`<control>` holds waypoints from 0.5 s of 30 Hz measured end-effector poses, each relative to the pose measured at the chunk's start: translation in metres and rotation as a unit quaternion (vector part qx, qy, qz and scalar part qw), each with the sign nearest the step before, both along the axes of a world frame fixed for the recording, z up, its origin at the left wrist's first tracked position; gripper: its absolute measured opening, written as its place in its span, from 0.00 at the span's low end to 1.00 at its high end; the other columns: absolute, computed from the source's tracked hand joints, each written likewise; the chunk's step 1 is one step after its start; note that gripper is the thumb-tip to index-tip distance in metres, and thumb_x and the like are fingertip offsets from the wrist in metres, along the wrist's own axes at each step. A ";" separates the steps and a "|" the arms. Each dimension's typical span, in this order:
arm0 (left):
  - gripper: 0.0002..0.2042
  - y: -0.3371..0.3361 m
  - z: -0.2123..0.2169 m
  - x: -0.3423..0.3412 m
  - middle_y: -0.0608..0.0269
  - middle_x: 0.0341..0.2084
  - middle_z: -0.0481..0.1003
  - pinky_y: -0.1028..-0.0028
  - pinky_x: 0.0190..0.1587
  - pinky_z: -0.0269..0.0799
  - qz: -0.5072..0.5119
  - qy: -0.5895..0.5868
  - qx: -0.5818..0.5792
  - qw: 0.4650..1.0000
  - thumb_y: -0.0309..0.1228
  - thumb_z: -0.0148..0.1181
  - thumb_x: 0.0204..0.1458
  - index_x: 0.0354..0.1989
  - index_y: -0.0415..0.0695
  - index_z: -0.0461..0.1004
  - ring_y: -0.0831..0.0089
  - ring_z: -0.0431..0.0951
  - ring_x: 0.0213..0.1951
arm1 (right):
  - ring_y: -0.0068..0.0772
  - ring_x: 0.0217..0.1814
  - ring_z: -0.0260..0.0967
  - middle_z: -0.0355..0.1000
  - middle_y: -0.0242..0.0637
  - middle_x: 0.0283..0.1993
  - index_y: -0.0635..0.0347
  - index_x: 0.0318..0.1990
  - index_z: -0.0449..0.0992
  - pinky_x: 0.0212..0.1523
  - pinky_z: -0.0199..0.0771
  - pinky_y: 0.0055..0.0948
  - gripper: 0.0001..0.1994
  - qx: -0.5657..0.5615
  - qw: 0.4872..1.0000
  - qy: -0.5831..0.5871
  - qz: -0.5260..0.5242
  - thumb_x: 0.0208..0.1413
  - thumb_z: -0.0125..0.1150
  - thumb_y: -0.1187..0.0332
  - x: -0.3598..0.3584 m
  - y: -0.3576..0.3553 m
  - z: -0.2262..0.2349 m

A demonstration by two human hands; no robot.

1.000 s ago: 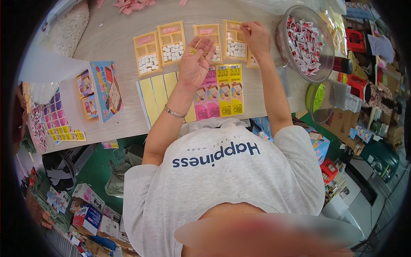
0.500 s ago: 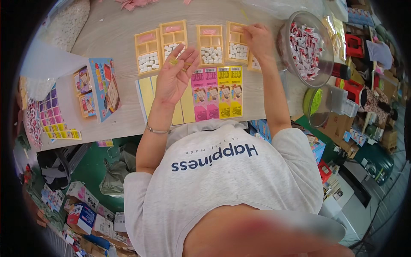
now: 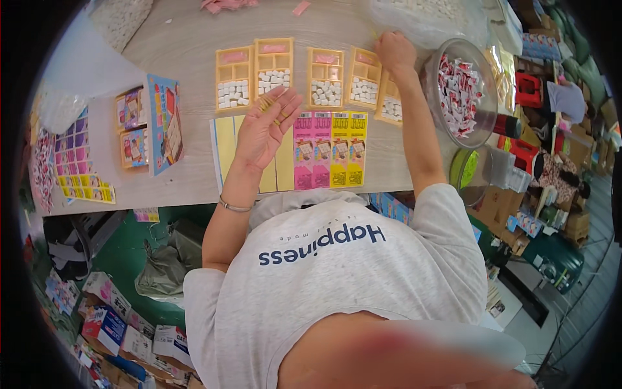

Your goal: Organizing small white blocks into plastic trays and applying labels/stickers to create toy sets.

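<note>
My left hand [image 3: 267, 126] is raised over the yellow and pink printed card sheets, fingers partly curled around several thin yellow sticks [image 3: 271, 108]. Out past the trays, my right hand [image 3: 396, 52] has its fingertips pinched together at the tabletop; what is between them is hidden. Close to those fingertips lies a thin yellow-green piece [image 3: 374, 32]. Several cream compartment trays stand in a row, among them a left tray [image 3: 233, 68] and a middle tray [image 3: 325, 72]. White cubes and pink packets fill some compartments. Another tray [image 3: 391, 97] sits partly beside my right forearm.
A clear bowl [image 3: 490, 97] of red-and-white sachets stands to the right, with a smaller clear tub [image 3: 481, 185] holding something green nearby. Blue picture boxes [image 3: 163, 126] are on the left. A bag of white pieces [image 3: 427, 19] lies at the back.
My right hand has moved off the right-hand tray to the table beyond it, near the yellow-green piece. My left hand still holds the sticks. The whole view has shifted slightly.
</note>
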State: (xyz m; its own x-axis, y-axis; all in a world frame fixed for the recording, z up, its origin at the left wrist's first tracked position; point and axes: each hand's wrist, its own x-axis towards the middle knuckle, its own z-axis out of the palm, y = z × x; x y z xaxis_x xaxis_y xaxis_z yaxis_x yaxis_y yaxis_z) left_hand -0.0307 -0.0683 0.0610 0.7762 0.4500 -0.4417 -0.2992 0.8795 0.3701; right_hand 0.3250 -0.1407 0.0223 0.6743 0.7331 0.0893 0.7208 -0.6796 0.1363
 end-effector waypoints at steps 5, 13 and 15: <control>0.19 -0.001 -0.001 0.002 0.47 0.57 0.69 0.63 0.65 0.69 -0.012 0.020 -0.001 1.000 0.31 0.48 0.67 0.61 0.33 0.62 0.58 0.71 0.60 | 0.44 0.35 0.77 0.76 0.33 0.35 0.51 0.34 0.80 0.37 0.78 0.42 0.08 0.063 0.955 0.096 0.272 0.57 0.58 0.62 -0.088 0.008 0.038; 0.38 0.007 -0.010 0.009 0.47 0.54 0.72 0.60 0.67 0.62 0.009 -0.164 -0.130 0.978 0.58 0.32 0.66 0.60 0.29 0.64 0.57 0.70 0.60 | 0.41 0.31 0.76 0.76 0.34 0.32 0.53 0.34 0.82 0.32 0.75 0.38 0.06 0.219 0.855 0.375 0.283 0.54 0.64 0.63 -0.180 0.002 0.078; 0.41 0.004 -0.011 0.011 0.47 0.54 0.72 0.62 0.65 0.63 0.021 -0.205 -0.106 0.973 0.61 0.30 0.64 0.61 0.29 0.64 0.58 0.71 0.59 | 0.40 0.29 0.76 0.76 0.35 0.29 0.53 0.32 0.82 0.31 0.75 0.37 0.06 0.180 0.899 0.299 0.263 0.53 0.65 0.63 -0.198 0.004 0.079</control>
State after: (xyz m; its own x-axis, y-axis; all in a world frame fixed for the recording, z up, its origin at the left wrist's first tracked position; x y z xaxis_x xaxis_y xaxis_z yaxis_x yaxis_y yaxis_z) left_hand -0.0199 -0.0642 0.0504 0.8893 0.4182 -0.1852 -0.4215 0.9065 0.0235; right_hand 0.1272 -0.1370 0.1008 0.2482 0.9610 0.1220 0.8264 -0.1443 -0.5443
